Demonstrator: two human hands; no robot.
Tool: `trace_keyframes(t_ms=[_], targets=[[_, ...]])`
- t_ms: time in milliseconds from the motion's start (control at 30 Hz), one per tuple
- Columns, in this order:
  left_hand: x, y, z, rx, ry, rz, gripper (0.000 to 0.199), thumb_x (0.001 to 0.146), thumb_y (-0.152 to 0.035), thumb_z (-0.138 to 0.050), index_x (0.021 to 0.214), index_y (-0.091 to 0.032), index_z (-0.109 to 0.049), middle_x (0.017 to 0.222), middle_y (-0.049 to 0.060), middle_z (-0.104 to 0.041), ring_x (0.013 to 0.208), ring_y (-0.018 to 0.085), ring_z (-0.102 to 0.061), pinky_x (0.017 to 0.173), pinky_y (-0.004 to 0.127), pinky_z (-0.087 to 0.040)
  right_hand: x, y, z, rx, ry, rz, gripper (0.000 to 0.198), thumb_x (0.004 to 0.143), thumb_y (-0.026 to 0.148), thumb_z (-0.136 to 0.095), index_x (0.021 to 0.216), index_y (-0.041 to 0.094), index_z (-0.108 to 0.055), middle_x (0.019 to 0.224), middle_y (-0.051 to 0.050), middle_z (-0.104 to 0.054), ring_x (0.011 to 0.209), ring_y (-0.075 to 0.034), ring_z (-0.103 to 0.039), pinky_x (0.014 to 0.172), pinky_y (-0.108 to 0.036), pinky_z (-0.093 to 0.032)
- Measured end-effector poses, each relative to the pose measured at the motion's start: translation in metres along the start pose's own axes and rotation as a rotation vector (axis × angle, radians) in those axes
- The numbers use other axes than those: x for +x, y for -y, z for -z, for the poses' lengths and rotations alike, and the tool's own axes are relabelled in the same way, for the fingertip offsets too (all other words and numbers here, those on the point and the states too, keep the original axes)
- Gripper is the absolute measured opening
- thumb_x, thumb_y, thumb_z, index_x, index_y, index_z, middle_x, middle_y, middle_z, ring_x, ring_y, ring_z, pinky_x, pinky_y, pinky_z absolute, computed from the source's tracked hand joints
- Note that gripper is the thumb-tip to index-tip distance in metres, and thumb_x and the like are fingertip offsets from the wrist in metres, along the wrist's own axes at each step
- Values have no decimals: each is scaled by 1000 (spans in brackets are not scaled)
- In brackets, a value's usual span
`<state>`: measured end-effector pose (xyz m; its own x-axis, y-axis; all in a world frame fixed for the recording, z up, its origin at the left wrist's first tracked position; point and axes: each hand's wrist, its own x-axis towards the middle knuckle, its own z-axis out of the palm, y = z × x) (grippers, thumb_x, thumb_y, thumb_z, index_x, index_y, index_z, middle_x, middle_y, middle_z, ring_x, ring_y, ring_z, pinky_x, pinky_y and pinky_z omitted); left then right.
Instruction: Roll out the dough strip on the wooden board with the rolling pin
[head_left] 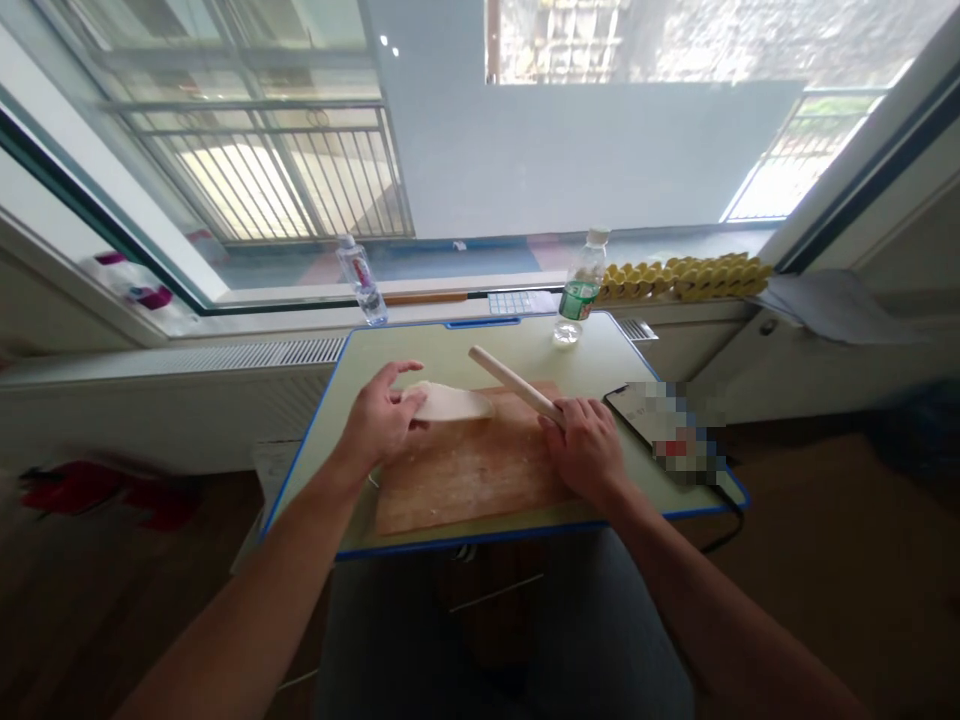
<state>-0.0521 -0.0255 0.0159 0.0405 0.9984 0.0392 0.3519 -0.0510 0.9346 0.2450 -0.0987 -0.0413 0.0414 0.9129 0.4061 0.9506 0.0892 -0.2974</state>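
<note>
A flat, pale sheet of dough hangs from my left hand, pinched at its left end between thumb and fingers. Its far end reaches over the back part of a wooden board dusted with white specks. My right hand is closed round the near end of a light rolling pin. The pin slants up and to the left, its far tip raised near the back edge of the board, to the right of the dough.
The board lies on a small blue-edged table. A green-labelled bottle stands at its back, a clear bottle at the back left. A phone with a cable lies on the right. Yellow objects line the windowsill.
</note>
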Motion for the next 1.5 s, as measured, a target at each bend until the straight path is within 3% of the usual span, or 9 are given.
trace_keyframes(t_ms=[133,300,467,667,800,967,1167,1333,1500], targets=[[-49,12,-3,89,133,-16,27,89,-38,-68,104,-21,-81,96,7,-83,82,22,-77,72,32,-63,-2,-3,0,-27,-33,40,32,108,41,-51,116,18,-70,110,-16,-76,104,-33,-62,105,-44,-43],[-98,7,-35,103,324,-37,33,91,-29,-69,124,-27,-78,105,4,-84,92,23,-79,85,35,-65,-1,-5,-4,-46,-87,42,34,107,43,-51,114,17,-71,108,-17,-76,103,-34,-62,104,-47,-46],[-121,-1,-56,113,325,-49,33,94,-29,-68,126,-26,-75,96,3,-83,88,23,-78,82,35,-62,0,-3,3,0,-85,46,34,106,43,-51,114,18,-72,111,-18,-77,106,-34,-62,104,-48,-46],[-137,-11,-43,301,247,-59,20,92,-33,-70,108,-27,-80,92,2,-83,85,23,-76,77,34,-58,-17,10,23,153,37,172,29,103,43,-57,115,22,-74,111,-13,-78,106,-32,-62,101,-44,-47],[-135,-14,-25,306,93,-159,18,97,-37,-65,101,-26,-79,93,0,-82,85,21,-74,78,33,-58,-27,24,24,163,135,241,24,104,40,-61,116,26,-76,115,-9,-78,112,-30,-61,105,-41,-44],[-103,-3,-15,642,-258,-403,20,100,-31,-67,116,-25,-76,126,7,-77,125,29,-65,116,46,-48,-26,41,18,115,162,284,27,104,39,-63,124,25,-76,118,-8,-75,116,-29,-58,108,-41,-41],[-74,12,-22,788,-141,-302,26,107,-42,-59,99,-24,-77,109,7,-81,113,29,-69,100,43,-52,-21,51,16,64,192,208,27,107,41,-58,119,23,-75,120,-10,-73,118,-30,-58,107,-40,-40],[-81,14,-27,831,-143,-284,29,106,-39,-58,86,-24,-72,98,7,-79,108,29,-68,95,41,-52,-13,61,15,-75,189,119,41,115,40,-40,110,22,-76,116,-13,-74,115,-30,-58,103,-41,-39],[-88,15,-32,830,-189,-299,25,106,-38,-59,90,-24,-72,103,8,-77,112,31,-66,97,45,-50,-12,64,11,-142,116,81,44,115,43,-40,103,18,-75,115,-16,-75,114,-32,-58,101,-42,-40]])
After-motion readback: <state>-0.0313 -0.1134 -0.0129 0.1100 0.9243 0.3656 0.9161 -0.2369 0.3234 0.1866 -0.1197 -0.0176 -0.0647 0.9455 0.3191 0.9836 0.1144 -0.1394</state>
